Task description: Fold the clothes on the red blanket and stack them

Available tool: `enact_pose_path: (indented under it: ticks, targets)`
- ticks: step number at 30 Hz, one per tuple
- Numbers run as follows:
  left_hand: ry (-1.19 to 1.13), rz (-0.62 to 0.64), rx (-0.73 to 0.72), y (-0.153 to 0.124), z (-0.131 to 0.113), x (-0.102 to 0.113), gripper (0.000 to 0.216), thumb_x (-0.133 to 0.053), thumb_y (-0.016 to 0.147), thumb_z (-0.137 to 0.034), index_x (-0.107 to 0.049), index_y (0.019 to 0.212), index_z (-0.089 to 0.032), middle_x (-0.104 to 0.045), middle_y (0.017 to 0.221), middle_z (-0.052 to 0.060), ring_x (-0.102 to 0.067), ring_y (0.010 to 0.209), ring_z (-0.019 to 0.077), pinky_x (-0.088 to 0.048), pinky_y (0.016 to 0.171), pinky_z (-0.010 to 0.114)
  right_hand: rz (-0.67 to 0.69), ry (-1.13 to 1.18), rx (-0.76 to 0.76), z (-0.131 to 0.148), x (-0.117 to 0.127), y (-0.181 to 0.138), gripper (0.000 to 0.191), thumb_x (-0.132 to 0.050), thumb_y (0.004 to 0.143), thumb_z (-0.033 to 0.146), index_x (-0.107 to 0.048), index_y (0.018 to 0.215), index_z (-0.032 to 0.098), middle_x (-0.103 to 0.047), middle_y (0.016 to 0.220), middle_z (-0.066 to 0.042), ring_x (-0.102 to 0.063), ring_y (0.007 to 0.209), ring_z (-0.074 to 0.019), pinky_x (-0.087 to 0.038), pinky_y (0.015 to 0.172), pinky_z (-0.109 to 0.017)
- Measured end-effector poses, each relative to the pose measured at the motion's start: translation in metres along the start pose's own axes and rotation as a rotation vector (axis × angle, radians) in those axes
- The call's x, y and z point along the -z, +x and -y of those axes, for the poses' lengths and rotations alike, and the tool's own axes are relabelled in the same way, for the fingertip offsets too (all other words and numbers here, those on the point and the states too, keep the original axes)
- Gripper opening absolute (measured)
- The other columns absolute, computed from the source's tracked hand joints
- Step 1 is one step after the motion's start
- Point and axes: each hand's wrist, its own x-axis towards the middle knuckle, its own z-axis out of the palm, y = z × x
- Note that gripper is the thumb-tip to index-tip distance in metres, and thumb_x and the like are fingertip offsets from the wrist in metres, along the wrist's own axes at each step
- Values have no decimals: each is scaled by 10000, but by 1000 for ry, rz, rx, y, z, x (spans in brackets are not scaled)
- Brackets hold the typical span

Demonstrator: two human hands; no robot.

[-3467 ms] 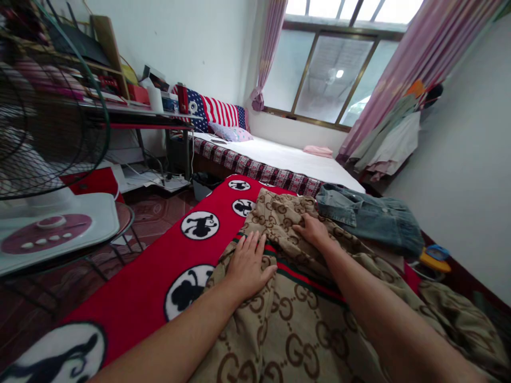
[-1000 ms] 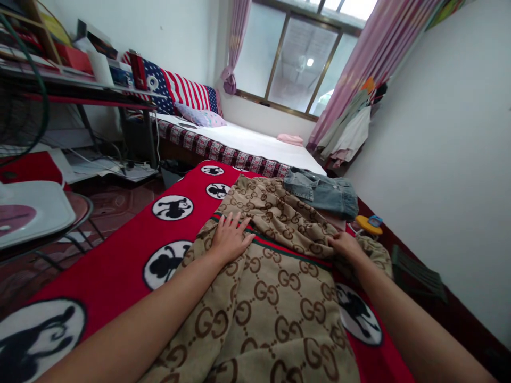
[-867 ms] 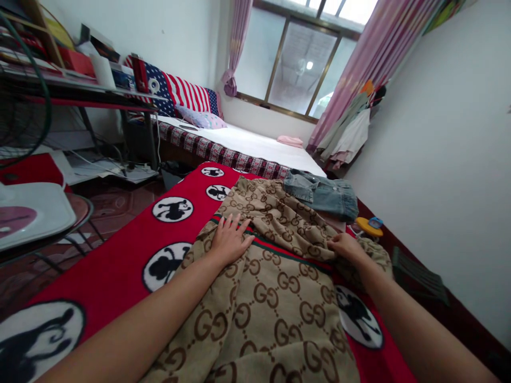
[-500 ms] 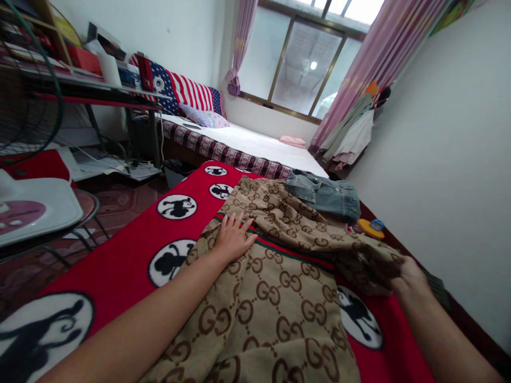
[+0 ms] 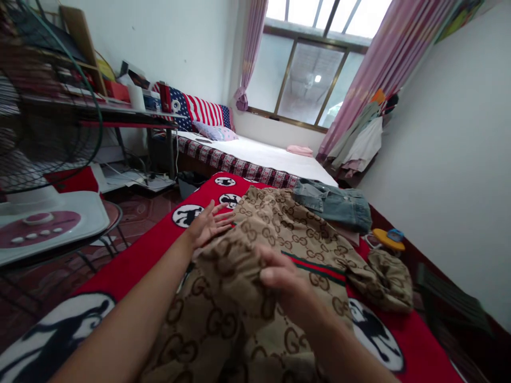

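Right hand (image 5: pixel 279 272) angled in from near right, pointing far left, thumb and fingers pinched on a bunched fold of the tan garment (image 5: pixel 285 218), motion-blurred. Left hand (image 5: pixel 207 227), slightly farther and to the left, was wide: fingers spread and pointing right, palm showing, at the garment's left edge; contact unclear. Garment lay mid-scene on the red blanket (image 5: pixel 136 266), bunched sleeve out to the right. Readable marking: brown paired "G" letters, repeated all over the tan cloth; green-red-green stripe across it. Denim garment (image 5: pixel 337 206) sat just beside its far right side. Beyond: white-sheeted bed (image 5: pixel 259 154), then window (image 5: pixel 313 82).
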Motion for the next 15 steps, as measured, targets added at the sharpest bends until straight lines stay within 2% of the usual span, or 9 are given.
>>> enact_pose_path:
  ticks: [3,6,8,11,13,15]
  targets:
    - [19,60,62,-12,-19,9,607,-506,910,-543,-438,1380,-165,-592,1300,184,-618,1141,262,-511,938,388,268,-59,-313,-48,2,5,219,-671,657,318,-509,723,186,-465,686,55,-406,626,-75,-333,583,-185]
    - [183,49,95,-13,-21,4,603,-576,876,-520,-478,1364,-180,-592,1304,178,-617,1145,264,-537,885,348,424,-137,-460,-72,7,6,312,-714,636,380,-486,743,195,-429,657,78,-363,599,-66,-307,561,-180]
    - [356,32,111,-4,-16,-7,636,-621,842,-515,-480,1372,-192,-593,1303,173,-628,1123,268,-552,832,330,500,-288,-432,-78,10,4,362,-750,637,428,-541,818,194,-499,713,69,-434,649,-82,-352,592,-182]
    - [678,20,97,21,-6,-29,745,-660,813,-470,-385,1453,-208,-627,1257,163,-662,1038,271,-566,742,331,558,-614,-280,-80,12,0,504,-770,663,468,-627,1064,200,-627,930,22,-555,825,-140,-421,695,-199]
    - [952,25,9,41,2,-44,819,-693,786,-416,-337,1490,-198,-672,1184,143,-678,982,265,-564,731,332,587,-748,-205,-80,11,-4,552,-717,732,492,-608,1198,217,-658,1044,-9,-596,906,-174,-447,749,-216]
    - [1189,17,-126,59,11,-55,808,-759,713,-319,-438,1443,-191,-691,1159,113,-667,1010,261,-549,812,327,621,-841,-114,-83,7,-7,535,-641,806,509,-582,1252,222,-664,1111,-36,-612,973,-201,-464,803,-241]
